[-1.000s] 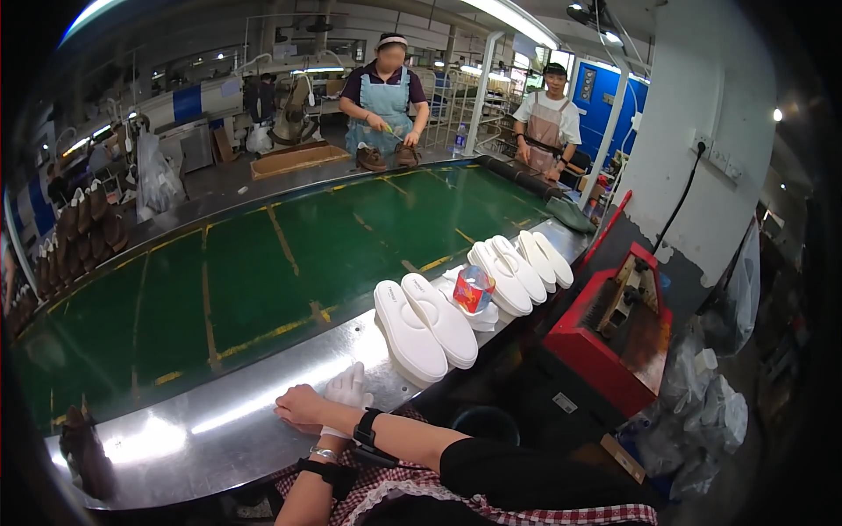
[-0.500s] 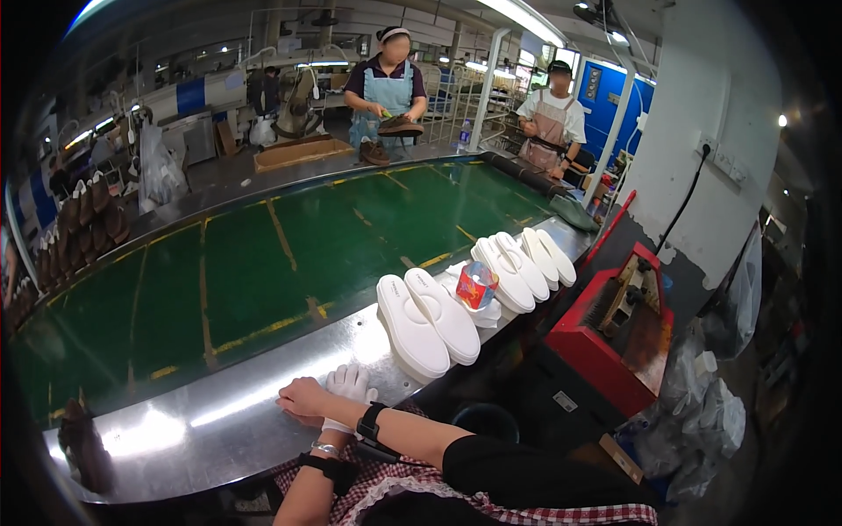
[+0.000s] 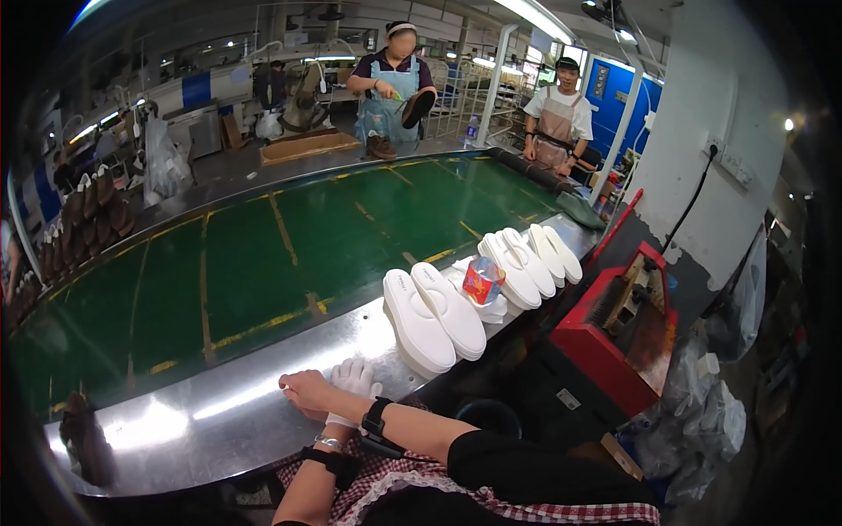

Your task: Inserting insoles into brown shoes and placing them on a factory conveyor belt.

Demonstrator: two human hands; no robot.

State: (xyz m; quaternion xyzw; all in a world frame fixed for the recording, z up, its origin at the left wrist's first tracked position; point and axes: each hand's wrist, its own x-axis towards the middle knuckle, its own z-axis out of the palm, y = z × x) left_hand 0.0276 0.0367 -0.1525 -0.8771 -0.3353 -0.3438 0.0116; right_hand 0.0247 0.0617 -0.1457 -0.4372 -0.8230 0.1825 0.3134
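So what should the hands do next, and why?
Probably the right hand should reach right for the nearest white sole. Both hands rest empty on the metal ledge, the bare right one over the white-gloved left hand, and the soles lie just to their right, untouched.

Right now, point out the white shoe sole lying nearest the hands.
The leftmost white sole, overhanging the steel table's front edge just right of the gloved left hand; the other soles lie farther right.
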